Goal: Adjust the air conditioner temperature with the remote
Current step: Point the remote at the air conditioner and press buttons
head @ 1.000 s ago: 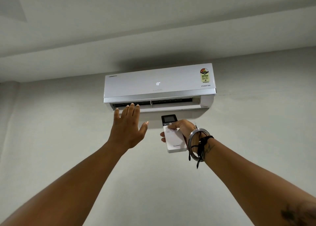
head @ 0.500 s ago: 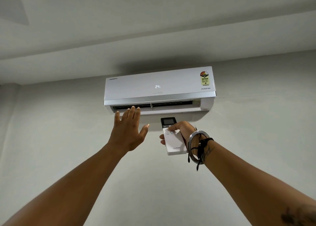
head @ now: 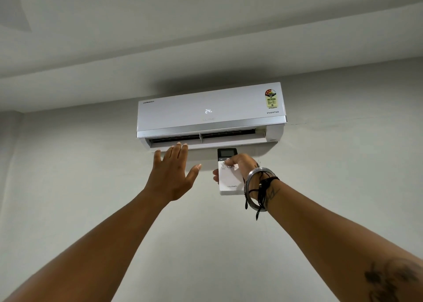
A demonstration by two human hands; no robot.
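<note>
A white split air conditioner (head: 210, 115) is mounted high on the far wall, its louvre open along the underside and "24" lit on the front panel. "INVERTER" is printed at its right end beneath a coloured star-rating sticker (head: 271, 98); the small dark lettering at the top left is too fine to be read. Just below the vent, the left hand (head: 172, 173) is raised with fingers spread and nothing held, apparently to feel the airflow. To its right, the white remote (head: 229, 175), marked "LLOYD" near its lower end, is gripped in the right hand (head: 240, 166), fingers wrapped behind it and the thumb pressed on a button under the dark screen. The step is best done with the remote's top kept aimed at the unit, single presses made, and each change confirmed on the panel display.
</note>
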